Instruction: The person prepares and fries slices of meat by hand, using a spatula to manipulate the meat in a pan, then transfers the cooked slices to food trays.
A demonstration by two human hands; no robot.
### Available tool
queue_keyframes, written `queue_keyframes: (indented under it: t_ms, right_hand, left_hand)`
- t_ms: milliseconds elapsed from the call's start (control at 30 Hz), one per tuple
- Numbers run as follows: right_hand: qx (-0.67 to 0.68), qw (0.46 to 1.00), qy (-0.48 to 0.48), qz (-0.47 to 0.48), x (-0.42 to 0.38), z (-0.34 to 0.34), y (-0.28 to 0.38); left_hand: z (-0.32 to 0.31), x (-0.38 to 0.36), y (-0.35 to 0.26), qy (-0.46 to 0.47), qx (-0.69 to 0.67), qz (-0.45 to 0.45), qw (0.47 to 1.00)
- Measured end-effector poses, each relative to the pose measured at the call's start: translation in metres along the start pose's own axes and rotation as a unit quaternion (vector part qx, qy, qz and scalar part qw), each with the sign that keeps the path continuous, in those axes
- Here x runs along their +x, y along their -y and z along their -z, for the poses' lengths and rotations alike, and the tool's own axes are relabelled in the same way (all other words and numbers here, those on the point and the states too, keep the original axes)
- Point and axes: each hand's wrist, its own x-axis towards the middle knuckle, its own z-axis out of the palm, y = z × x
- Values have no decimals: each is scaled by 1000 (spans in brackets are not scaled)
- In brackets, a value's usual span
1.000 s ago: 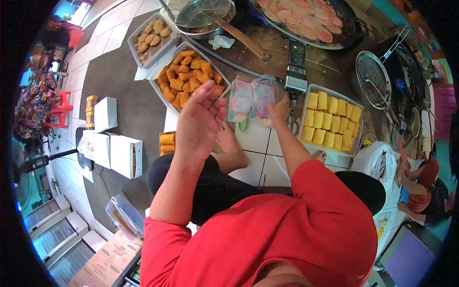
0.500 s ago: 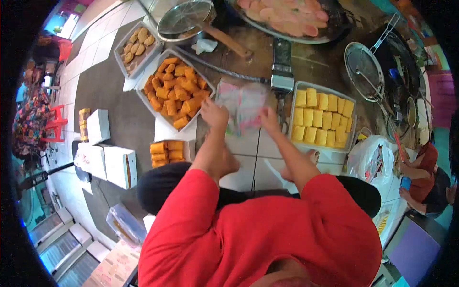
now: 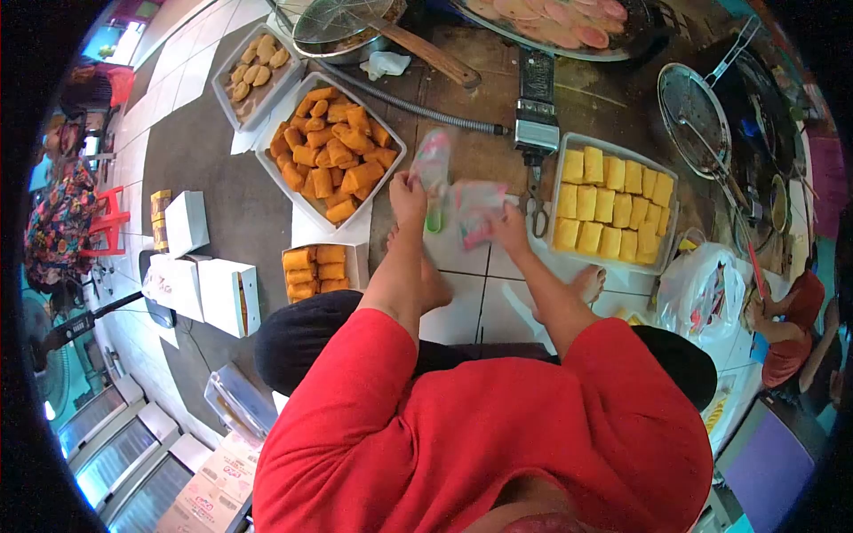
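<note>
My left hand (image 3: pixel 408 197) is closed beside the tray of fried rolls, its fingers pinching a clear plastic packet (image 3: pixel 433 160) with pink print. A bright green patch (image 3: pixel 434 219) shows below the packet. To the right, my right hand (image 3: pixel 510 226) grips a blurred pink-and-white plastic packet (image 3: pixel 481 211) over the tiles. The two packets are apart. Left of my hands, a clear tray (image 3: pixel 396 133) is heaped with browned fried rolls (image 3: pixel 342 147). On the right, pale yellow rolls (image 3: pixel 613 202) stand in rows in another tray (image 3: pixel 673 222).
Scissors (image 3: pixel 536 213) lie beside the yellow rolls' tray. A gas burner handle (image 3: pixel 536 133) and hose (image 3: pixel 418 107) reach between pans. At left stand white boxes (image 3: pixel 222 298) and a small box of rolls (image 3: pixel 360 266). A plastic bag (image 3: pixel 702 298) and another person's arm (image 3: pixel 777 329) are at right.
My hands have drawn apart, and the bunched plastic between them now shows as two separate packets, one in each hand. The view has shifted slightly.
</note>
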Motion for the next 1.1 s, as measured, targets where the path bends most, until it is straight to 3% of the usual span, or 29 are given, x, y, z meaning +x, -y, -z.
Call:
queue_keyframes:
  t_ms: [33,100,167,200,300,333,400,433,533,633,767,900,967,1033,1100]
  right_hand:
    - [111,993,-11,41,-5,8,24]
    - [274,958,3,79,2,13,36]
    - [379,921,49,79,19,19,40]
    - [370,925,48,65,14,24,49]
    - [379,924,26,42,1,51,71]
    - [402,914,9,48,-5,59,74]
    - [426,901,-18,72,-25,92,81]
    - [426,900,-28,89,-42,121,87]
    - [403,887,-136,179,-118,211,114]
    - [342,868,-278,227,-214,305,139]
    - [211,845,-391,298,-314,415,107]
    - [-71,815,-544,187,-355,483,14]
    - [-229,791,-561,81,-348,505,-57]
    - [-363,783,-500,-69,-337,491,-74]
    - [-429,795,-427,-28,-300,493,-127]
  left_hand:
    - [3,-7,-16,56,-121,70,989]
    - [2,-28,-35,159,-349,207,900]
    - [-15,-51,-43,222,-343,170,897]
    - [-22,-60,-44,255,-340,149,893]
    - [-44,-85,-44,305,-517,182,779]
    - [-64,-92,-32,281,-516,154,794]
    - [-48,-94,-60,343,-482,183,785]
    - [-29,-99,-88,361,-436,196,801]
    - [-29,-96,-97,390,-414,152,808]
    - [-35,-107,-116,380,-406,177,812]
    - [-43,-132,-170,418,-345,142,828]
    - [-49,-159,-221,478,-290,80,825]
    - [-48,-171,-232,487,-285,66,823]
    - [-50,-171,-227,491,-260,86,827]
    - [-49,-169,-217,477,-234,124,838]
